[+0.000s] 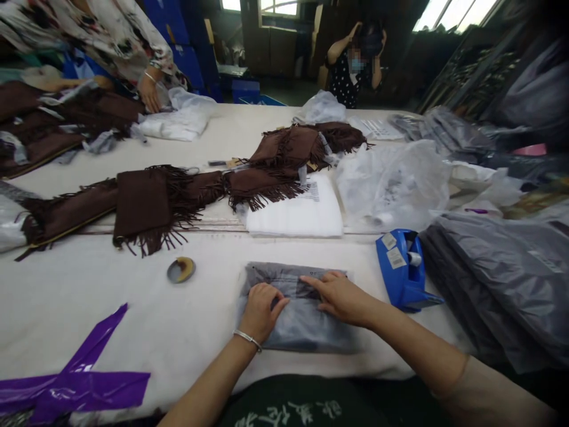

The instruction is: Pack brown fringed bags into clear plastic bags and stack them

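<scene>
A grey, translucent plastic bag (306, 335) with dark folded contents lies flat on the white table in front of me. My left hand (262, 308), with a silver bangle at the wrist, rests on the left part of the bag, fingers bent and the thumb a little apart from them. On the right part lies my right hand (340, 296), its index finger stretched out along the bag's upper section and the other fingers loosely spread. Neither hand is closed around the bag. A blue tape dispenser (395, 270) stands to the right of my right hand.
Stacked grey bagged items (502, 279) lie at the right. Beyond the bag are brown fringed pieces (144, 204), white sheets (296, 216) and clear plastic (395, 184). A tape ring (181, 270) and purple tape strips (89, 385) are leftward. Two people stand across the table.
</scene>
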Tool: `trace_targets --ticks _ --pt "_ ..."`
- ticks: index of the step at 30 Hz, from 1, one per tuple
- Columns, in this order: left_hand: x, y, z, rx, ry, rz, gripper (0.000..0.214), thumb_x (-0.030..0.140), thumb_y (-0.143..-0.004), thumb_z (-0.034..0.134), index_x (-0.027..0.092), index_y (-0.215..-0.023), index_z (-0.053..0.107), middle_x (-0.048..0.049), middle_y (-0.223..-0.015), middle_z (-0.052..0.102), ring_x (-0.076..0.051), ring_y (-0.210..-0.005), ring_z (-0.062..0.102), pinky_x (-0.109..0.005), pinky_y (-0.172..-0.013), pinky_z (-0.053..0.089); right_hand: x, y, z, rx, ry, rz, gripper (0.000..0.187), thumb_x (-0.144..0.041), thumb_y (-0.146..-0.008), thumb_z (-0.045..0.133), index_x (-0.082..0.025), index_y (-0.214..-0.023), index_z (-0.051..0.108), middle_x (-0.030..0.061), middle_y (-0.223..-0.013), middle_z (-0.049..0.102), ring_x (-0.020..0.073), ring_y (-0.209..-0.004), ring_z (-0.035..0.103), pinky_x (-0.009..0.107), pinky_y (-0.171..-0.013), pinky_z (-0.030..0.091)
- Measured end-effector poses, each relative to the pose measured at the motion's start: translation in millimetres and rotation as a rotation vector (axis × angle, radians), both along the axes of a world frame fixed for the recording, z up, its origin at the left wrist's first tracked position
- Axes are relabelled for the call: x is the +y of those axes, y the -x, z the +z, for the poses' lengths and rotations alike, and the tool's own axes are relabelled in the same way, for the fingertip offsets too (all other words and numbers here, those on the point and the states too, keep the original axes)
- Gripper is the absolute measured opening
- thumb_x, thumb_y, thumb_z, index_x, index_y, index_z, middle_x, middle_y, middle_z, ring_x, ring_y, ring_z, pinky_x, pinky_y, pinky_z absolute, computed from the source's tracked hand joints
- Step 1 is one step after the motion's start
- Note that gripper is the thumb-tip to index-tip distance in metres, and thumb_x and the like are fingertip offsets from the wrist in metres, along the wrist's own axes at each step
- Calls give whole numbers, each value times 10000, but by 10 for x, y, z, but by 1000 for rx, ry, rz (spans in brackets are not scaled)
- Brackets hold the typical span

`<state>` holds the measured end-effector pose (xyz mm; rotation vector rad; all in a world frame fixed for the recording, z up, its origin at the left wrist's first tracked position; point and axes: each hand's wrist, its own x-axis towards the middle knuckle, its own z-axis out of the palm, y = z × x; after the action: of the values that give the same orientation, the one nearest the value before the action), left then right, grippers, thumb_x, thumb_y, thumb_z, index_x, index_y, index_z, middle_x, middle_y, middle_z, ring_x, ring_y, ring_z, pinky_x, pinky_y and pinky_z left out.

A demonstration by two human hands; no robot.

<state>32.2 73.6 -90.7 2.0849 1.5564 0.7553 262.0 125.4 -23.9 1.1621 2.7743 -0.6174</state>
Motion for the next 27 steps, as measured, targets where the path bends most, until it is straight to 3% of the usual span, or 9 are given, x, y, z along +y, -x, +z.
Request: trace_targets --ticks 4,10,14,17,19,21,23,27 --pt "8 1 -6 10 -9 1 175 323 -853 555 197 -732 546 -18 -759 586 -197 -815 536 -387 -831 384 -3 6 -129 -97 -89 -117 778 -292 -737 680 -217 -1409 295 97 -869 649 255 -869 571 380 -840 400" --pt "7 -1 -37 24 -23 2 174 319 -845 566 197 -723 545 -18 -745 577 -201 -804 526 -374 -803 383 65 -162 -64 -170 -253 -423 762 -348 -780 636 -191 -1422 255 122 -854 668 298 -882 566 409 -779 421" --pt "-7 -21 -36 21 -18 5 184 332 -846 564 193 -725 545 -26 -750 580 -205 -806 525 -373 -791 393 11 -281 -166 90 -173 -341 793 -373 -726 682 -254 -1401 283 92 -1229 565 298 -1203 418 449 -940 386" --pt "-26 58 26 19 -9 -15 132 308 -835 575 199 -762 566 -34 -816 605 -209 -860 536 -402 -860 384 -23 -346 -258 153 -207 -344 562 -351 -770 632 -241 -1292 455 75 -1349 471 303 -1332 246 494 -1024 307" --pt "-49 202 94 41 -1 -55 94 296 -803 615 208 -812 584 -43 -942 621 -220 -960 533 -450 -965 319 -14 -362 -249 233 -251 -428 323 -341 -824 558 -215 -1121 586 81 -1275 532 292 -1308 295 481 -1034 295" --pt "-75 396 164 65 32 -67 108 282 -775 645 216 -841 592 -40 -1019 619 -228 -1016 527 -484 -1018 253 3 -309 -174 335 -196 -488 211 -354 -856 502 -219 -950 635 67 -1117 617 261 -1178 452 427 -989 349" --pt "-93 581 218 52 88 -34 79 268 -780 634 211 -815 591 -33 -961 630 -214 -959 548 -457 -982 301 13 -150 -61 401 -32 -482 216 -384 -866 478 -231 -874 629 32 -950 655 214 -969 565 356 -877 418" --pt "-96 730 234 -33 175 44 119 271 -803 599 190 -718 580 -22 -793 612 -183 -812 551 -332 -792 416 47 436 142 334 237 -270 325 -418 -896 405 -207 -779 623 4 -760 646 161 -734 580 277 -691 424"
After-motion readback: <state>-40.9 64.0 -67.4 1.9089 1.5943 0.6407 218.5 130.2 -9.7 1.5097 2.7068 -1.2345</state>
